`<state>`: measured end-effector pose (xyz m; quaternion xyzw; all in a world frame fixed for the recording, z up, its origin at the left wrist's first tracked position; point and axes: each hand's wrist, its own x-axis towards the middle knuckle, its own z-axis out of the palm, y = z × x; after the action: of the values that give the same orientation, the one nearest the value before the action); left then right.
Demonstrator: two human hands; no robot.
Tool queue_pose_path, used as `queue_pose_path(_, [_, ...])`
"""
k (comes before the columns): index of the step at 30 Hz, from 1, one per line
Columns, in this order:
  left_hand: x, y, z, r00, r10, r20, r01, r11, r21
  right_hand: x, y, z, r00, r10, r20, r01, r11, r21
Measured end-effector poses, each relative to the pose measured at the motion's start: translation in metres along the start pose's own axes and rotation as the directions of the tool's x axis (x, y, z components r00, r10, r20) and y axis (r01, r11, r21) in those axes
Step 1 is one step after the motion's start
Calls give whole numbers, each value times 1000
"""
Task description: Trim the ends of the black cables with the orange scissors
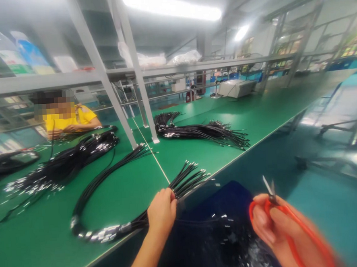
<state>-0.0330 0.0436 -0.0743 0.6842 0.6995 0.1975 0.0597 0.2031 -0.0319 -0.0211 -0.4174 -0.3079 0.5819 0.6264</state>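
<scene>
My left hand (162,211) is closed around a bundle of black cables (89,187) at the near edge of the green table. Past my fist, the cable ends fan out with small pale tips. The rest of the bundle curves back over the table in a loop, with shiny pale bands along its near part. Out to the right, off the table edge, my right hand (277,224) grips red-handled scissors (272,192). Their short blades point up and stand slightly apart, clear of the cables. The right hand is partly blurred.
Another cable bundle (202,134) lies farther back, and a large pile (68,158) is at left. A co-worker in yellow (71,120) sits across. Metal posts (140,83) hold a shelf over the green table (132,172). Below its edge is a dark blue bin (198,213) with scraps.
</scene>
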Motion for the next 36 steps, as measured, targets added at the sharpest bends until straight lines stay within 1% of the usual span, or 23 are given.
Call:
queue_pose_path(3, [4,-5,-8,999,-38,-12,35,989,-145,3,4,3,999,-8,-45,8,1000,12])
queue_pose_path(4, [4,-2,-12,999,-37,-16,33,979,-199,4,7,5,997,-5,-75,7,1000,22])
queue_pose_path(6, [1,10,-19,1000,-5,-14,0,955,-298,7,15,9,992,-6,-127,9,1000,25])
queue_pose_path(9, [-14,41,-27,991,134,8,-118,894,-432,7,30,17,990,-7,-142,6,1000,-2])
queue_pose_path(10, [-20,52,-28,977,215,0,-188,853,-487,7,35,19,990,-9,-143,9,1000,-1])
queue_pose_path(12, [-33,68,-28,935,352,-41,-317,780,-540,5,43,24,989,-14,-150,18,1000,24])
queue_pose_path(13, [-39,73,-27,917,393,-63,-358,747,-560,4,46,25,987,-18,-160,24,999,38])
queue_pose_path(14, [-43,76,-25,911,406,-77,-372,725,-580,3,49,26,985,-23,-170,32,998,51])
queue_pose_path(16, [-46,75,-21,926,371,-74,-329,694,-640,1,51,29,980,-37,-198,53,996,73])
queue_pose_path(19, [-46,68,-16,960,280,11,-183,656,-732,-1,49,33,969,-78,-234,104,990,100])
queue_pose_path(21, [-44,64,-14,966,252,62,-117,634,-764,-3,47,37,962,-108,-250,140,984,114])
queue_pose_path(23, [-44,62,-12,968,238,86,-82,617,-783,-5,44,42,962,-123,-246,158,979,130])
queue_pose_path(26, [-45,62,-12,964,224,146,-12,581,-814,-6,43,47,969,-98,-227,137,977,161])
queue_pose_path(30, [-46,62,-13,943,224,244,99,511,-854,-7,41,50,972,-89,-217,125,979,160])
queue_pose_path(33, [-45,61,-14,929,237,285,152,460,-875,-8,39,50,977,-96,-192,127,980,156])
queue_pose_path(36, [-45,58,-13,913,266,309,186,401,-897,-8,39,49,988,-64,-142,89,980,180])
